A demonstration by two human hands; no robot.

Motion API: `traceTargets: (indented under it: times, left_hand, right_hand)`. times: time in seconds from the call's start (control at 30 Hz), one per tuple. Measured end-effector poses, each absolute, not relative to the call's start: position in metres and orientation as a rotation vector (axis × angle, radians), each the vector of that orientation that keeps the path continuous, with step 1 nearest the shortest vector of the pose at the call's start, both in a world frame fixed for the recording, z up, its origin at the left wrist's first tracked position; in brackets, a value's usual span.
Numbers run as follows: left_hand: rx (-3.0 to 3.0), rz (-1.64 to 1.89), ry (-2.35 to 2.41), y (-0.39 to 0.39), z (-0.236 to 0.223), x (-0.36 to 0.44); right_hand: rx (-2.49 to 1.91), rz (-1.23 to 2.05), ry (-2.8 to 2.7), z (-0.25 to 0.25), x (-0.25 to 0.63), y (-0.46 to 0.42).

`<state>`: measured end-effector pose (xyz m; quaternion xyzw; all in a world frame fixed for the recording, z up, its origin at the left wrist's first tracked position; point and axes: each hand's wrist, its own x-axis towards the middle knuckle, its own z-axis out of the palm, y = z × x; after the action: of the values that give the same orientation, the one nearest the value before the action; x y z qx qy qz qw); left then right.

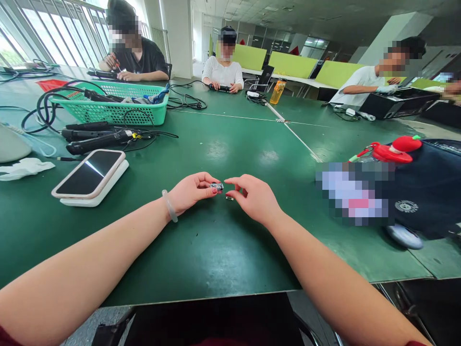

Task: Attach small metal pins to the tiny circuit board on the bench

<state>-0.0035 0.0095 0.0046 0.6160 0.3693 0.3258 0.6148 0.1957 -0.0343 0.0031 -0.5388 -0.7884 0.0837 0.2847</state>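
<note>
Two bare hands: the left hand (190, 192) and the right hand (257, 197) come close together over the green tabletop (201, 259), near its front edge.
Left fingers: pinched on a small silver-and-black part (216, 186), thumb below, fingertips behind.
Right fingers: thumb and index curved towards each other with a narrow gap, pointing at the held part.
Second piece: a tiny light-and-dark piece (229, 198) just below the right thumb; whether they touch, I cannot tell.
Left wrist: a pale bangle (169, 206).
Left of the hands: a smartphone (91, 170), dark screen up, resting tilted on a white box (108, 189); crumpled tissue (27, 168) farther left.
Behind the phone: black handheld devices (101, 139) with cables, beside a mint-green plastic basket (122, 115) holding dark items.
Right side: a navy bag (428, 187) with a red ornament (392, 149) on it and a computer mouse (403, 237) at its near edge.
Far side: an orange bottle (277, 91) stands on the tabletop; three co-workers sit around it, one at left in black (151, 57), two in white (223, 69).
</note>
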Motion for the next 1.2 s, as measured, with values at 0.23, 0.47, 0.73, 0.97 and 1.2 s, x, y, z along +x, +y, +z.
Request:
traceTargets:
  times: [0.23,0.47,0.73,0.97,1.2]
  left_hand:
    - [1.425,0.744,0.887,0.011,0.003,-0.003]
    - [1.475,0.679,0.928,0.011,0.001,-0.004]
    - [1.483,0.641,0.947,0.011,0.002,-0.004]
    - [1.495,0.627,0.945,0.011,0.002,-0.004]
    - [1.503,0.613,0.929,0.013,-0.001,-0.006]
  right_hand:
    - [-1.671,0.460,-2.255,-0.005,0.206,-0.019]
    - [-1.620,0.459,-2.315,-0.002,0.204,-0.021]
    - [-1.574,0.461,-2.369,-0.001,0.197,-0.026]
    - [-1.583,0.469,-2.309,-0.006,0.195,-0.020]
    - [-1.593,0.464,-2.334,-0.002,0.193,-0.024]
